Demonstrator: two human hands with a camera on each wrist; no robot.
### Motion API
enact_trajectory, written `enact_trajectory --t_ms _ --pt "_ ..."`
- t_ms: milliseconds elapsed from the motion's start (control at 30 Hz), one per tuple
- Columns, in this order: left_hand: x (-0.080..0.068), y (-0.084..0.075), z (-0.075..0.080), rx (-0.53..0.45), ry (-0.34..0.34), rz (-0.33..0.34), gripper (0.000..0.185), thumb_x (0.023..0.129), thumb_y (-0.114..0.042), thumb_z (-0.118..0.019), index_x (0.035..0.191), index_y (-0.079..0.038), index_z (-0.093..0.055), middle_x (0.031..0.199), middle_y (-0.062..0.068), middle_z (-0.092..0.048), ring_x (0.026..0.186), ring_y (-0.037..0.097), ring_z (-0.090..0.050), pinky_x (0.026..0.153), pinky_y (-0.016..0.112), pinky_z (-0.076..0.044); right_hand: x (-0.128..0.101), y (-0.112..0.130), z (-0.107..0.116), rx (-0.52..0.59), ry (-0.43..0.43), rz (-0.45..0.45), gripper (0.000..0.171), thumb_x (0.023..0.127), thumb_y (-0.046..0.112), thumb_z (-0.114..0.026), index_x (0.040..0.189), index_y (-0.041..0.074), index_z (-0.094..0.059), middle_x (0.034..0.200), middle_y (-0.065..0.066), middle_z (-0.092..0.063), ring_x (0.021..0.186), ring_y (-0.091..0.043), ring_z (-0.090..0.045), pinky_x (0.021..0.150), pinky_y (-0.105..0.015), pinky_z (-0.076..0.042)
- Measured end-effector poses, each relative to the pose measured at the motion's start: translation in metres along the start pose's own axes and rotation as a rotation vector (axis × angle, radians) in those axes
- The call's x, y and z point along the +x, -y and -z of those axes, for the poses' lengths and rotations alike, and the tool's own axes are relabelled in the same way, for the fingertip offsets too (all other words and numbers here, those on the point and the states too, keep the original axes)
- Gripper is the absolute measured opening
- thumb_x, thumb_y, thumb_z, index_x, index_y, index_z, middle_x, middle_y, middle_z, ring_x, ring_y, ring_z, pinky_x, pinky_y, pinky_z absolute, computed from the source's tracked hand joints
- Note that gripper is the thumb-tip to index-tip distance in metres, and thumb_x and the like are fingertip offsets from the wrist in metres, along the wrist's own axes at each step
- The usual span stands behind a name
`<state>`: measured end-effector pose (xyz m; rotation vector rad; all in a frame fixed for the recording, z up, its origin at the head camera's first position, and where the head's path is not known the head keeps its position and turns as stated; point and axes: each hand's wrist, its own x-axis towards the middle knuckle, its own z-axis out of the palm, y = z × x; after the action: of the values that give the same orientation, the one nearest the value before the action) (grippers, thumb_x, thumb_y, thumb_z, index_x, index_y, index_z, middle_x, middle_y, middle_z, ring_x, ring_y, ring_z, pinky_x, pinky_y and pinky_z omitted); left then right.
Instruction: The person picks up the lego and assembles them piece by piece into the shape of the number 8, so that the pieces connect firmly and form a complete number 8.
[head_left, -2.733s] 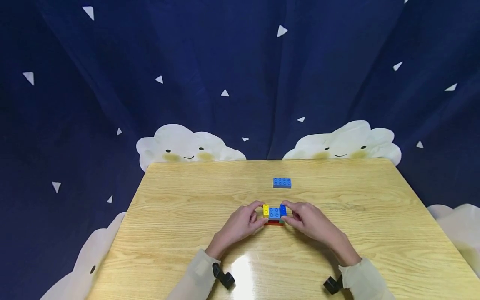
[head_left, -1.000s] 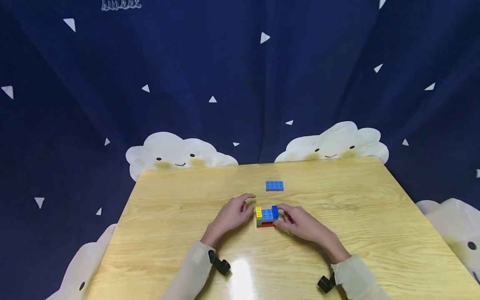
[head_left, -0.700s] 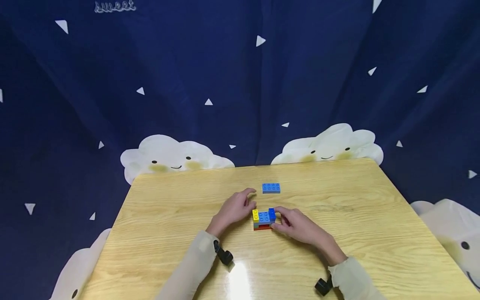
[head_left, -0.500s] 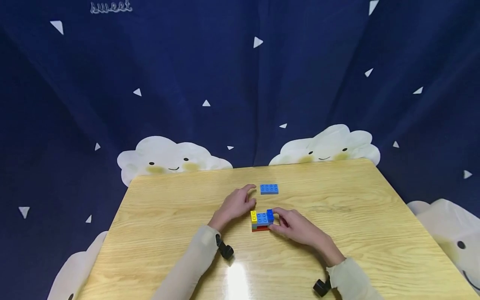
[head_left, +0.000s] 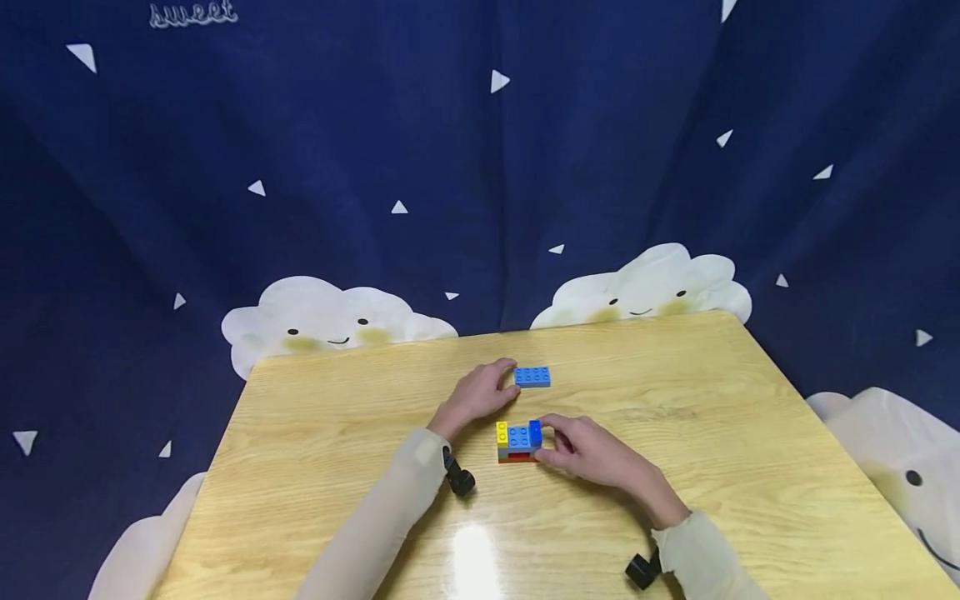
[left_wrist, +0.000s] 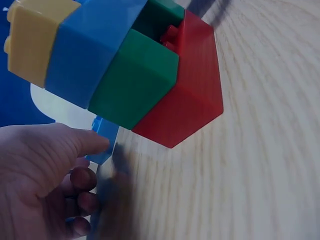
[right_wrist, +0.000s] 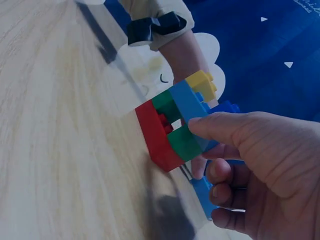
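A small brick stack [head_left: 517,440], red at the bottom, then green, with blue and yellow on top, stands near the middle of the wooden table [head_left: 337,450]. My right hand [head_left: 551,439] pinches its right end between thumb and fingers. The right wrist view shows that stack [right_wrist: 170,130] with my right hand [right_wrist: 196,147] round it. A loose blue brick [head_left: 532,377] lies a little farther back. My left hand [head_left: 502,379] reaches its left end. In the left wrist view my left hand [left_wrist: 75,160] has its thumb against the loose blue brick [left_wrist: 102,142], beside the stack [left_wrist: 125,65].
A dark blue curtain [head_left: 480,167] with white triangles and smiling clouds hangs behind and around the table. The table's far edge [head_left: 495,335] runs just behind the loose brick. Black wrist straps [head_left: 459,479] sit on both beige sleeves.
My left hand has let go of the stack's left side and moved back and right to the loose blue brick. My right hand stays on the stack. The head view has drifted.
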<state>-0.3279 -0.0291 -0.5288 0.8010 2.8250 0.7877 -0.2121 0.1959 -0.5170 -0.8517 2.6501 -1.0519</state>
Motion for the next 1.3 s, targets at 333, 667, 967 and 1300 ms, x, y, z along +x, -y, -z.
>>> enact_trajectory --t_ms 333,667,967,1300 --pt "0.000 0.003 0.000 0.011 0.008 0.006 0.039 0.101 -0.031 -0.070 0.137 -0.014 -0.067 0.113 0.003 -0.072 0.095 0.021 -0.062 0.082 0.039 -0.051 0.003 0.007 0.001 0.014 -0.021 0.020 0.048 0.102 0.038 -0.069 0.136 0.005 -0.063 0.066 0.011 -0.051 0.054 0.000 -0.042 0.058 -0.022 -0.044" --pt "-0.012 0.004 0.004 0.053 0.007 0.027 0.034 0.099 -0.032 -0.072 0.126 -0.011 -0.071 0.090 -0.001 -0.066 0.081 0.017 -0.059 0.075 0.035 -0.050 0.003 0.006 0.000 0.043 -0.017 -0.011 0.047 0.102 0.039 -0.069 0.138 0.009 -0.063 0.064 0.011 -0.049 0.052 0.000 -0.041 0.059 -0.022 -0.042" --pt "-0.038 0.013 0.009 -0.001 -0.009 0.062 0.043 0.102 -0.033 -0.068 0.136 -0.007 -0.065 0.072 -0.003 -0.050 0.065 0.014 -0.047 0.060 0.030 -0.036 0.001 0.005 -0.002 0.086 -0.052 -0.028 0.044 0.101 0.037 -0.071 0.135 0.010 -0.064 0.064 0.010 -0.048 0.052 0.000 -0.038 0.053 -0.020 -0.033" --pt "-0.080 0.005 0.041 -0.101 -0.093 0.068 0.048 0.105 -0.036 -0.064 0.144 -0.008 -0.060 0.064 -0.004 -0.050 0.053 0.010 -0.041 0.051 0.028 -0.032 0.004 0.004 -0.005 0.089 -0.071 -0.014 0.038 0.100 0.036 -0.073 0.130 0.014 -0.067 0.065 0.011 -0.047 0.053 0.000 -0.037 0.053 -0.020 -0.033"
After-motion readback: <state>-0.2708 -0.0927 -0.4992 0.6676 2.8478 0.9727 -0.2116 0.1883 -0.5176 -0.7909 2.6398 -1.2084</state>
